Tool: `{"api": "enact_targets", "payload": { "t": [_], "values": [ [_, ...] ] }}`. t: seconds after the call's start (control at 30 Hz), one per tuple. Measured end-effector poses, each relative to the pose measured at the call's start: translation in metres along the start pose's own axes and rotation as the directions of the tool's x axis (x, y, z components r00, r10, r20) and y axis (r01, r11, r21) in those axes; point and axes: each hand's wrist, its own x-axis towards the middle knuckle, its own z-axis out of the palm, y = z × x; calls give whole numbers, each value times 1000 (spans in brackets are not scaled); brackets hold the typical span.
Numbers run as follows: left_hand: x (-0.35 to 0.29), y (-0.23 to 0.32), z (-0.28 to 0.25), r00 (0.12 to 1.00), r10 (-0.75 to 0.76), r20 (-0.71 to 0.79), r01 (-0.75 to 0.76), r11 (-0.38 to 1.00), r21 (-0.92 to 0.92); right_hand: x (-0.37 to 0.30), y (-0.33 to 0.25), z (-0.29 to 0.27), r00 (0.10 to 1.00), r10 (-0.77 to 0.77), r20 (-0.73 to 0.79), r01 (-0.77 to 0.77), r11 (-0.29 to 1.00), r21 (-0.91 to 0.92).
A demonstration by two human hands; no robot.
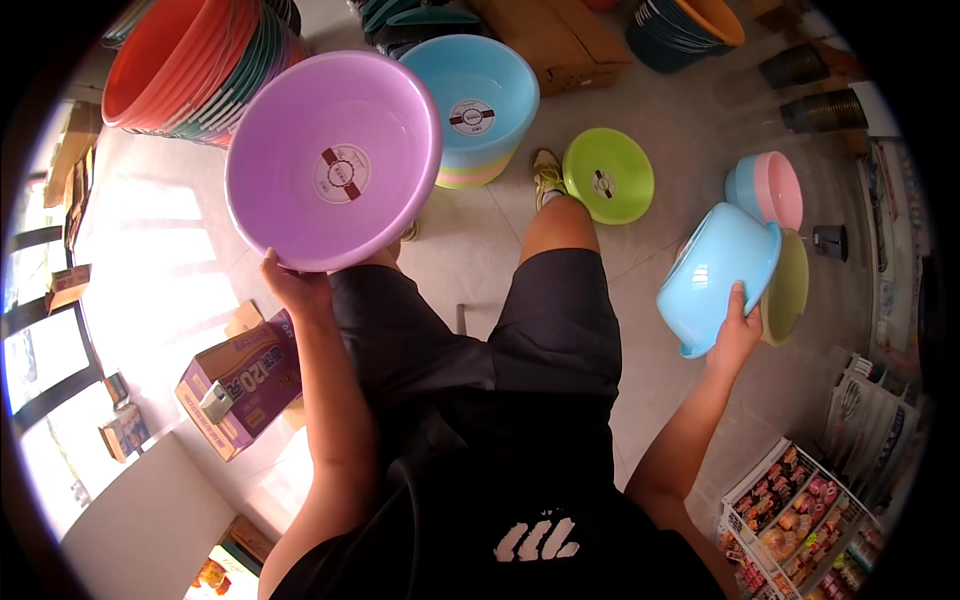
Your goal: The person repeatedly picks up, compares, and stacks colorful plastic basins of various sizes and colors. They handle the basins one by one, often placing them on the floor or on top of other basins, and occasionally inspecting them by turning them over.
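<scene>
My left hand [298, 285] grips the near rim of a large purple plastic basin [280, 120], its inside facing up with a round label on the bottom. Over on the right, my right hand [738, 335] holds a light blue basin [715, 275] tilted on its side, thumb on the outer wall; its other fingers are hidden. Partly behind the purple basin stands a stack of basins with a blue one [500, 75] on top. A lime green basin [625, 165] rests on the floor by my foot.
Pink and blue tubs [778, 190] and a pale green basin [792, 285] sit beyond my right hand. Nested red buckets [165, 75] stand far left, dark buckets [665, 40] far right. A purple carton [240, 385] lies left; a packaged-goods rack [790, 510] stands near right.
</scene>
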Motion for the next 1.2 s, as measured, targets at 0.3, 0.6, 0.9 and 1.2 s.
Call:
{"api": "enact_targets", "payload": {
  "t": [0.3, 0.6, 0.9, 1.2],
  "values": [
    [20, -14, -26, 999, -16, -42, 9, 986, -164, -8, -37, 101, 760, -529, 378, 650, 619, -442],
    [29, -11, -34, 979, -80, -189, 27, 963, -267, -16, -64, 302, 124, -597, 792, 992, 100, -80],
    [38, -7, -44, 987, -76, -139, 16, 921, -389, -28, 1, 426, 78, -388, 918, 997, 34, -70],
    [45, -6, -39, 988, -84, -129, 27, 919, -394, -23, 27, 438, 103, -251, 963, 988, 136, -70]
  ]
}}
